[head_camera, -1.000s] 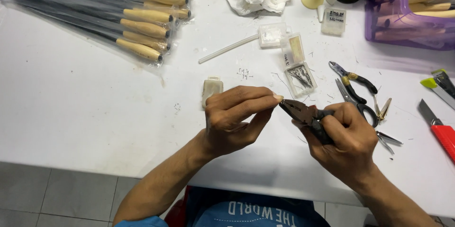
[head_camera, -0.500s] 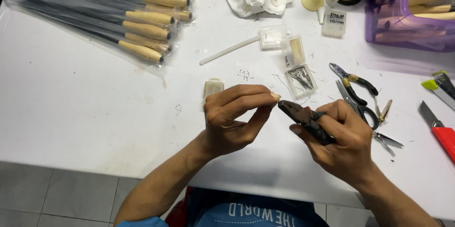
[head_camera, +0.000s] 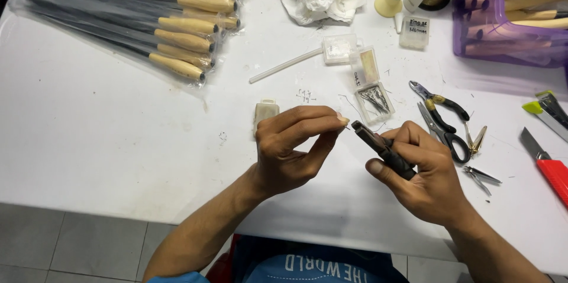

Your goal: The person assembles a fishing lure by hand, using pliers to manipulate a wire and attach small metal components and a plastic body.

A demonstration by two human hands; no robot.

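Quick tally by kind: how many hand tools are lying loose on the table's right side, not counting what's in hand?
Pliers: 1
Scissors: 1
Utility knives: 2
Tweezers: 1
Total: 5

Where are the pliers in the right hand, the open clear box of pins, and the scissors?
pliers (head_camera: 378, 146): head view, on the dark jaws above the right hand (head_camera: 423, 179).
clear box of pins (head_camera: 373, 101): head view, on its open tray.
scissors (head_camera: 447, 135): head view, near the black handles.
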